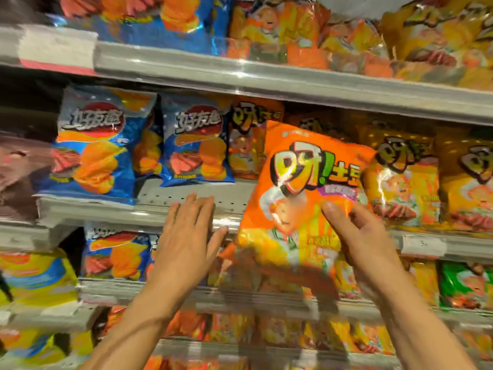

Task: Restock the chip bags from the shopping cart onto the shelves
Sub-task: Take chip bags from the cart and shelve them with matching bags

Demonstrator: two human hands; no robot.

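Fingers of the right hand (360,236) curl round the lower right part of an orange chip bag (301,193), thumb on its front, holding it upright and slightly tilted in front of the middle shelf (186,201). Left of that bag, the left hand (186,236) is spread flat with straight fingers, its fingertips at the middle shelf's front edge and gripping nothing. Blue chip bags (197,145) stand on the middle shelf to the left of the orange bag, yellow chip bags (405,180) just to its right.

Bright, motion-blurred, glare on packaging
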